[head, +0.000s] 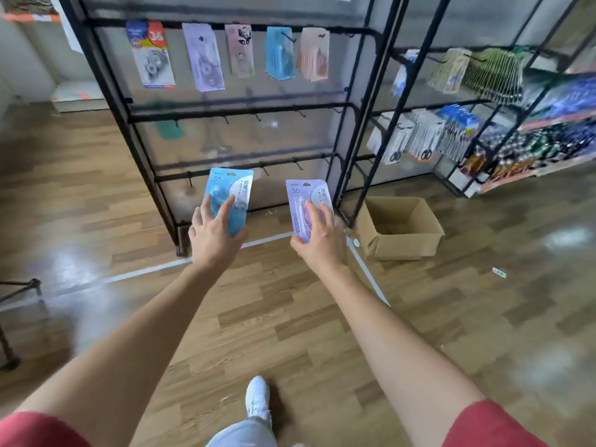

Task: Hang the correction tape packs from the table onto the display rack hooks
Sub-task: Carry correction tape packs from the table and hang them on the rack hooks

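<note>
Two card-and-plastic correction tape packs: one blue pack (230, 196), one purple pack (304, 201). Five hanging bunches (240, 50) on top rail of black metal rack (225, 112). One brown cardboard box (406, 243).

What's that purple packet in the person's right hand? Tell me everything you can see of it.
The purple pack is a flat lilac card with a glossy front. It has a large 36 printed near its top left corner and a pale curved panel of small text on the right. It is held nearly upright, front to the camera, in the air before the lower rails of the rack, on no hook. Only the right hand touches it, fingers lying across its lower half.
</note>
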`<state>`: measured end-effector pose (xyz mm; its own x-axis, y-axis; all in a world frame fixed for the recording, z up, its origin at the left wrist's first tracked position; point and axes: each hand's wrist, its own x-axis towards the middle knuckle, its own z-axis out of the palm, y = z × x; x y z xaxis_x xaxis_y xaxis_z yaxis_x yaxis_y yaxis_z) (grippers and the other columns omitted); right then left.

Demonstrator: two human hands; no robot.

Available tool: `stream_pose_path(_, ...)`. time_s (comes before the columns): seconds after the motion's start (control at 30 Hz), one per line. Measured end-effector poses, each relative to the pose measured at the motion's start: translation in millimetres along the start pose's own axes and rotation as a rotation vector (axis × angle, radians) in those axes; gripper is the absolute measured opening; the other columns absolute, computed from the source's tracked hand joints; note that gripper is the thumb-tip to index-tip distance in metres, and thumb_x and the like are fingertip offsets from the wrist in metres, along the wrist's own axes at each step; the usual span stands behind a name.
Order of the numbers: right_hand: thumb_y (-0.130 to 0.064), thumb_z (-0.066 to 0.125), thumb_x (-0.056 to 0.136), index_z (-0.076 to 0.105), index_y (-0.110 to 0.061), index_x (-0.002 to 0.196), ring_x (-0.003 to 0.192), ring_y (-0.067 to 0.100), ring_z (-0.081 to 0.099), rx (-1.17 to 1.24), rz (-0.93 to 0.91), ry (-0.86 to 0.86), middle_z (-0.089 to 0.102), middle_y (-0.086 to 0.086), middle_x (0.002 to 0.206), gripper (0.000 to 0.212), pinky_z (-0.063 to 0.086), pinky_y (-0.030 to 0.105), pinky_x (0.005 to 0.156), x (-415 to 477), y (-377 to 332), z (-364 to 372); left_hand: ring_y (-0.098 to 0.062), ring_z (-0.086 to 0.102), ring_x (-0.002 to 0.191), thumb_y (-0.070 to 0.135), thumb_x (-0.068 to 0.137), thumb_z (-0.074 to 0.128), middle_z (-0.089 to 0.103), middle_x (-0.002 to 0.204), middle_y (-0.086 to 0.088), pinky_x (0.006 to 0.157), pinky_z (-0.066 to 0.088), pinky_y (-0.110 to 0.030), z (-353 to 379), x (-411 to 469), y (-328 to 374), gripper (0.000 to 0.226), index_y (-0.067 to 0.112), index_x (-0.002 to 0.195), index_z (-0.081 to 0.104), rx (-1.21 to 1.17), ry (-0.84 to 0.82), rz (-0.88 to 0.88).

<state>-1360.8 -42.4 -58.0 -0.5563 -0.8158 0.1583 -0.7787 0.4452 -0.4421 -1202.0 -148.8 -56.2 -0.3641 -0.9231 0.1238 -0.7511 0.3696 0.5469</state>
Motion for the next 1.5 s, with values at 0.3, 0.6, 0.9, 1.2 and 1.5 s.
stream_pose_path(0.3, -0.032, 0.059, 0.087, 0.032, -0.021, 0.147, 0.121, 0.033, 0.037, 0.001, -0.088, 0.143, 0.028, 0.008, 0.149, 0.067, 0.037, 0.039, 0.101, 151, 9, -12, -0.035, 0.010, 0.143, 0.031, 0.090, 0.061, 0.008, 0.158, -0.013, 0.113, 0.015, -0.048, 23, 139, 35, 0.068, 0.028, 0.149, 0.028, -0.012, 0.113, 0.043)
stream_pose_path(0.6, -0.031, 0.061, 0.087, 0.034, -0.020, 0.147, 0.129, 0.036, 0.035, 0.041, -0.218, 0.225, 0.029, 0.012, 0.151, 0.067, 0.036, 0.041, 0.103, 282, -14, -18, -0.036, 0.009, 0.143, 0.034, 0.091, 0.061, 0.007, 0.158, -0.014, 0.112, 0.018, -0.050, 12, 256, 58, 0.070, 0.029, 0.150, 0.026, 0.011, 0.202, 0.042)
stream_pose_path(0.9, -0.022, 0.070, 0.080, 0.044, -0.013, 0.142, 0.124, 0.043, 0.041, 0.218, -0.346, 0.242, 0.039, 0.020, 0.144, 0.068, 0.042, 0.051, 0.099, 384, -31, 6, -0.035, 0.008, 0.143, 0.038, 0.091, 0.059, 0.005, 0.158, -0.012, 0.114, 0.016, -0.047, 8, 347, 59, 0.072, 0.034, 0.151, 0.019, 0.071, 0.266, -0.022)
stream_pose_path(1.2, -0.027, 0.072, 0.080, 0.043, -0.014, 0.143, 0.129, 0.040, 0.040, 0.226, -0.494, 0.241, 0.039, 0.020, 0.145, 0.070, 0.045, 0.051, 0.101, 489, -38, 22, -0.034, 0.007, 0.143, 0.042, 0.092, 0.057, 0.004, 0.158, -0.013, 0.115, 0.017, -0.047, 13, 424, 61, 0.073, 0.034, 0.152, 0.016, 0.136, 0.301, -0.131)
stream_pose_path(1.5, -0.024, 0.081, 0.072, 0.047, -0.011, 0.139, 0.119, 0.042, 0.049, 0.238, -0.529, 0.230, 0.048, 0.022, 0.137, 0.076, 0.051, 0.054, 0.091, 536, -33, 47, -0.036, -0.001, 0.145, 0.047, 0.095, 0.050, -0.006, 0.159, -0.010, 0.116, 0.013, -0.048, 21, 472, 49, 0.074, 0.038, 0.152, 0.004, 0.218, 0.230, -0.206)
